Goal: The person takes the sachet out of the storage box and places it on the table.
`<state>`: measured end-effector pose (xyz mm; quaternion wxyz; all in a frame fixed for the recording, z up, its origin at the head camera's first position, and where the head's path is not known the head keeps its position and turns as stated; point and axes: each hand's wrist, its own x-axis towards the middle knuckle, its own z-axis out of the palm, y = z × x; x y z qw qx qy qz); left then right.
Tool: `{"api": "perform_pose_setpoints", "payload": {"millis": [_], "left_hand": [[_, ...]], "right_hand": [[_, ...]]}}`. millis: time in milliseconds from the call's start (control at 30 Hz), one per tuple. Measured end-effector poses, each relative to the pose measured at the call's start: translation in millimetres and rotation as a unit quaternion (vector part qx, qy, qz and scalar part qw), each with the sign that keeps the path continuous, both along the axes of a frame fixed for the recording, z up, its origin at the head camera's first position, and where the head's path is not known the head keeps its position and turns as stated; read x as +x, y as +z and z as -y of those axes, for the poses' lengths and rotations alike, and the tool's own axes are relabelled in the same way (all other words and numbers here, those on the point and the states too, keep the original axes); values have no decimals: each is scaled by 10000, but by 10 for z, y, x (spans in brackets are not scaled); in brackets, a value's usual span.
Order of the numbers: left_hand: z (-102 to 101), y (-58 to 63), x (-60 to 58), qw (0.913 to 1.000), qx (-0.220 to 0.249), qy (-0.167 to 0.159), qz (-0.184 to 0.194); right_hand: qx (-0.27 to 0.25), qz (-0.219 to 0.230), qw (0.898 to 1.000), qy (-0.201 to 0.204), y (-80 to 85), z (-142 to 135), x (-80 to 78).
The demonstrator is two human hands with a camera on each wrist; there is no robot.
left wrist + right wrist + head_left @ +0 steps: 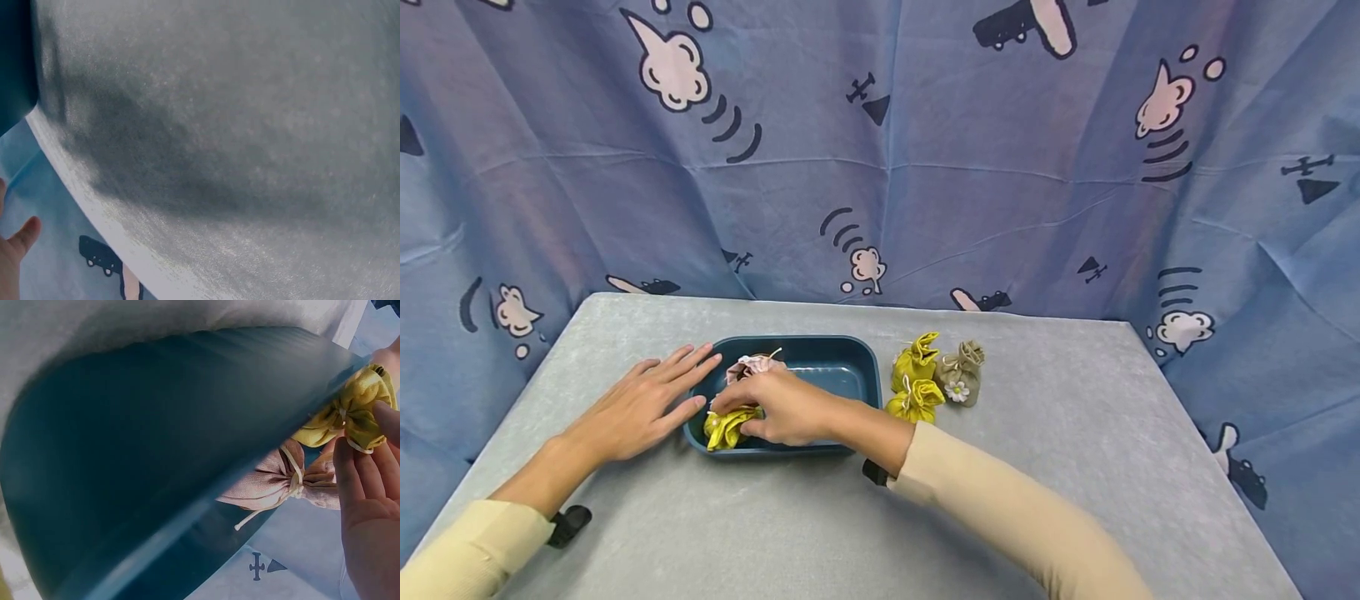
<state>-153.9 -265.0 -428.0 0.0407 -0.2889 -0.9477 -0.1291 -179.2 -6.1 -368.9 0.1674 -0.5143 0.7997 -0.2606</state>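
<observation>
At the left end of a dark blue-green rectangular bin [842, 383], my right hand [790, 408] holds a yellow drawstring pouch [722, 429] between thumb and fingers. The right wrist view shows that yellow pouch [359, 409] with its tied neck near the fingertips. Beside it, inside the bin, lies a pink drawstring pouch [752, 365], partly hidden behind my right hand in the head view. My left hand [643, 404] is spread with extended fingers at the bin's left rim. Its fingertips are at the rim; whether they press on it I cannot tell.
Right of the bin stand two yellow pouches [916, 362] and a grey-beige pouch [961, 375] with a white flower. All rest on a grey cloth-covered table [1075, 433]. A blue patterned curtain [805, 108] hangs behind the table and along its sides.
</observation>
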Motion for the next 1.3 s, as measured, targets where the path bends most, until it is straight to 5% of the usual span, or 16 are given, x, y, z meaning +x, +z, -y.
{"api": "perform_pose_setpoints", "payload": {"millis": [633,1000,1300], "left_hand": [[-11,-19,-12,9998,112,5,-163],[-2,-19,-3,10000,65,16,-68],[2,-22,-1,10000,31,16,-27]], "right_hand": [[-150,135,9998,-72,-19,34,-7],[-348,-402,9986,19,13,1,-38],[-398,-183,9989,-147,50,-65,-57]]}}
